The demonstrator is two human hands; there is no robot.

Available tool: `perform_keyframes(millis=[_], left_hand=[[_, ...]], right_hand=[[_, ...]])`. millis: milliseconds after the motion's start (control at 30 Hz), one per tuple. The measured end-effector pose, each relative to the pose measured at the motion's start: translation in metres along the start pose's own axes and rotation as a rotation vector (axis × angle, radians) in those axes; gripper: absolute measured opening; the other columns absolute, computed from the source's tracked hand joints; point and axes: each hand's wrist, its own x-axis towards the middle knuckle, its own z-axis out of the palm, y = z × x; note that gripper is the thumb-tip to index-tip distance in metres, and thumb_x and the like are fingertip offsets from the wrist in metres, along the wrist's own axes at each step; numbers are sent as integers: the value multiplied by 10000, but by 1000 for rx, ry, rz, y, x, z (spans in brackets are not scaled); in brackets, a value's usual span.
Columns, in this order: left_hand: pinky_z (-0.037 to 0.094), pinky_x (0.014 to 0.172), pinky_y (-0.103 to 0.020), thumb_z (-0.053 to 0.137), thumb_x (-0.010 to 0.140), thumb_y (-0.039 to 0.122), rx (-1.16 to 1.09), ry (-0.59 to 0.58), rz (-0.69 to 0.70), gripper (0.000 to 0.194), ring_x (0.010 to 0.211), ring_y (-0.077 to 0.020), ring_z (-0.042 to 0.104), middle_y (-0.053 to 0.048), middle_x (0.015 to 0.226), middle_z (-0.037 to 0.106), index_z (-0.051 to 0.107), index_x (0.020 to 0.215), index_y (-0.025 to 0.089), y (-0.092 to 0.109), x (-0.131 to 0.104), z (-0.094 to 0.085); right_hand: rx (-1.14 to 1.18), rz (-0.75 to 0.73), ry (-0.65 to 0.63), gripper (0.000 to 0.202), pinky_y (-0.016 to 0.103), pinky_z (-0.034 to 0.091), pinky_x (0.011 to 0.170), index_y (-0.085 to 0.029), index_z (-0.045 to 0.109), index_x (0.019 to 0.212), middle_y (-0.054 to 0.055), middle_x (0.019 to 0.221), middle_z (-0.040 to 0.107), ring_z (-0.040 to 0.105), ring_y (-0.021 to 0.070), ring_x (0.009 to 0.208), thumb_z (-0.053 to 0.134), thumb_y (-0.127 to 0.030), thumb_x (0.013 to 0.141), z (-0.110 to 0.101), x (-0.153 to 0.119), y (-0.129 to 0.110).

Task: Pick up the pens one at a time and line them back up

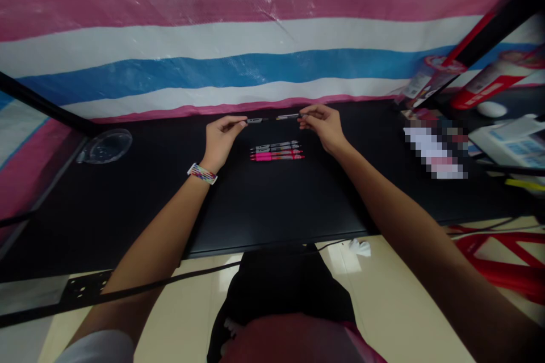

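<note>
My left hand [221, 137] pinches one dark, short pen part [254, 121] by its end, held above the black table [128, 193]. Facing it, my right hand [323, 123] pinches a second pen part [288, 117], its tip pointing left. The two parts lie in a line with a small gap between their ends. Just below them on the table lies a neat row of several pens [276, 151], the far ones grey, the near ones pink. A coloured beaded band sits on my left wrist.
A clear round dish [106, 146] rests at the table's far left. Red cans, boxes and papers [489, 125] crowd the right side. A striped pink, white and blue sheet hangs behind. Red plastic furniture [506, 261] stands at lower right, and a cable runs under the table's front edge.
</note>
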Motion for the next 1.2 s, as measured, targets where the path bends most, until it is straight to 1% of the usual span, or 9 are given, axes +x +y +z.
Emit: perform_keyframes(millis=[267,400,567,700,867,967,1033,1100,1200], left_hand=[[566,764,-337,626,1123,517,197,-146,88,461,710,-171,665,-28,720,698,699,763,239,8,-5,6],[592,876,-349,852,957,384,100,-143,118,181,968,-210,760,-44,1018,794,731,1014,262,11,-7,9],[592,895,-385,726,1049,409,28,-175,49,235,833,-203,775,-19,844,771,718,1234,263,12,-7,10],[597,990,-388,941,849,304,68,-141,96,541,1120,-255,802,-73,1138,838,699,1332,274,11,-5,8],[616,965,-384,772,1030,379,60,-155,41,232,936,-220,817,-31,899,802,767,1220,245,13,-5,7],[614,1011,-383,906,880,246,79,-122,95,418,1085,-239,809,-68,1139,841,756,1271,254,13,-5,8],[617,990,-377,912,885,269,86,-98,84,394,1069,-232,800,-81,1204,844,773,1254,251,12,-5,7],[620,923,-371,811,1002,388,98,-111,42,196,945,-216,790,-79,1061,854,818,1117,229,10,-4,7],[615,858,-368,744,1045,444,137,-151,26,276,838,-214,767,-62,852,828,835,911,221,10,-5,7]], right_hand=[[69,30,-129,304,460,693,914,-230,856,949,74,912,837,797,243,868,994,-397,734,9,-9,-4],[86,80,-109,283,442,690,903,-225,859,945,68,901,831,783,224,834,979,-382,742,8,-9,-6],[117,98,-125,263,423,685,896,-227,867,938,61,904,836,778,212,819,973,-359,736,12,-12,-8],[105,110,-108,285,436,690,908,-232,853,933,62,905,837,773,214,813,987,-379,730,15,-14,-9],[96,109,-110,335,441,693,905,-233,841,935,63,908,837,776,220,822,1011,-420,715,15,-14,-9],[83,106,-110,312,443,688,902,-233,843,935,64,906,835,772,218,814,998,-410,731,15,-14,-9],[90,99,-111,301,438,685,900,-234,843,933,63,904,836,770,215,811,994,-401,734,15,-14,-9],[101,94,-116,303,434,681,899,-235,843,934,62,905,838,770,212,811,997,-399,730,15,-14,-8],[99,95,-119,303,430,678,890,-239,840,924,60,899,833,771,213,816,997,-403,723,16,-13,-6]])
